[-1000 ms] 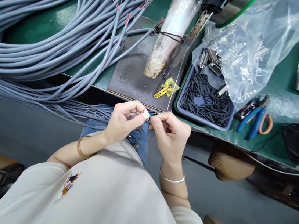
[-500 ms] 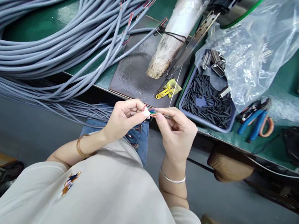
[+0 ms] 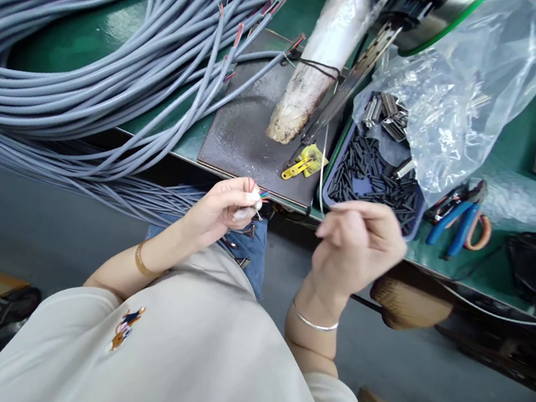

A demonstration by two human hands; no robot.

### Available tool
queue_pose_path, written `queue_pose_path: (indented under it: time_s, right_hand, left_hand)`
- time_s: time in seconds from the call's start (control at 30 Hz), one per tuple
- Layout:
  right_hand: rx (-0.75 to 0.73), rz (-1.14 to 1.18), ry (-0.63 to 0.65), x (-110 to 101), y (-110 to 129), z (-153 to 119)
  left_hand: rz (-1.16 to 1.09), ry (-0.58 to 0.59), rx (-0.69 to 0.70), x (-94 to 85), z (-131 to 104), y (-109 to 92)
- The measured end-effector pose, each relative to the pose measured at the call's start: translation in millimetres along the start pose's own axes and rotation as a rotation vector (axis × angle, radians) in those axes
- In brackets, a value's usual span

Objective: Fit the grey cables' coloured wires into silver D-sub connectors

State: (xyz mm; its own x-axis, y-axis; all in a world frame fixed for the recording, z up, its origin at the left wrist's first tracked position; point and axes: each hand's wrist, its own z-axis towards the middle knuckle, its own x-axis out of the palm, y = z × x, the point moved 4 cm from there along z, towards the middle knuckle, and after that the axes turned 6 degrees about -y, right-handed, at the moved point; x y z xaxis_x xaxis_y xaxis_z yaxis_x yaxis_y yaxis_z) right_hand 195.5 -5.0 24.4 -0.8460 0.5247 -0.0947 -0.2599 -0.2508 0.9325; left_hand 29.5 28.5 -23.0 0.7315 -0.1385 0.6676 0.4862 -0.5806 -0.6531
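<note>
My left hand (image 3: 224, 208) is closed in a pinch on coloured wires (image 3: 263, 194), whose red, blue and green ends stick out past the fingertips. White coverings show on those fingertips. Off to the right, my right hand (image 3: 359, 244) is curled with thumb and fingers together, blurred by motion, in front of the blue tray's near edge. A thin white wire (image 3: 322, 175) comes down from above and meets its fingertips; whether they grip it is hard to see. Several small connectors (image 3: 242, 262) lie on the jeans in my lap.
Grey cables (image 3: 88, 92) with stripped ends fill the left. A soldering iron (image 3: 349, 83) points down over a dark plate (image 3: 237, 137), beside a yellow clip (image 3: 297, 167). The blue tray (image 3: 412, 228) holds black sleeves and metal connectors. Pliers (image 3: 462, 221) lie right.
My right hand has moved away to the right from the wires, and the thin white wire's lower end has swung right too. My left hand keeps its pinch, slightly further left.
</note>
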Motion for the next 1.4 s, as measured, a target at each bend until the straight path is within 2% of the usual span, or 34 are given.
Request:
queue_pose_path:
  time_s: [0.1, 0.2, 0.27, 0.33, 0.4, 0.5, 0.7, 0.77, 0.87, 1.0, 1.1, 1.17, 1.3, 1.4]
  right_hand:
    - [-0.133, 0.086, -0.124, -4.0, 6.6, 2.1]
    - [-0.268, 0.011, -0.207, -2.4, 13.4, -1.0]
    - [-0.290, -0.073, -0.160, 2.5, 14.2, -3.5]
    - [-0.247, -0.153, -0.070, 6.9, 11.1, -5.6]
    - [-0.217, -0.233, -0.010, 7.7, 7.5, -7.3]
    - [-0.251, -0.317, 0.043, 5.6, 5.3, -8.4]
    - [-0.293, -0.373, 0.135, 3.0, 3.9, -7.2]
    - [-0.295, -0.360, 0.144, 2.5, 4.7, -7.4]
    - [-0.289, -0.316, 0.164, 3.3, 7.4, -8.8]
    - [-0.326, -0.292, 0.180, 4.7, 12.3, -11.1]
    - [-0.351, -0.291, 0.172, 3.8, 13.5, -11.5]
    - [-0.344, -0.298, 0.173, 2.8, 12.4, -11.5]
    - [-0.321, -0.333, 0.160, -0.2, 9.7, -12.7]
    - [-0.289, -0.348, 0.156, -2.7, 6.7, -14.6]
  left_hand:
    - [-0.169, 0.081, -0.046, -6.6, 1.3, -3.6]
    - [-0.266, 0.041, -0.060, -13.3, -1.6, -6.8]
    - [-0.301, 0.000, -0.079, -15.3, -5.1, -8.2]
    - [-0.334, -0.027, -0.093, -16.2, -8.2, -9.4]
    - [-0.363, -0.052, -0.105, -17.8, -9.8, -9.8]
    - [-0.371, -0.088, -0.108, -22.2, -9.9, -9.3]
    - [-0.337, 0.001, -0.024, -24.5, -11.6, -11.6]
    - [-0.320, -0.001, -0.014, -25.5, -12.7, -10.6]
    - [-0.262, -0.012, 0.010, -30.5, -13.2, -7.8]
    - [-0.045, 0.117, 0.086, -37.4, -13.2, -9.4]
    - [0.302, 0.060, 0.197, -43.0, -13.9, -14.9]
    - [0.453, 0.016, 0.293, -41.3, -15.1, -18.1]
    - [0.495, -0.012, 0.504, -29.0, -16.5, -19.2]
    - [0.511, -0.015, 0.601, -21.6, -16.0, -18.1]
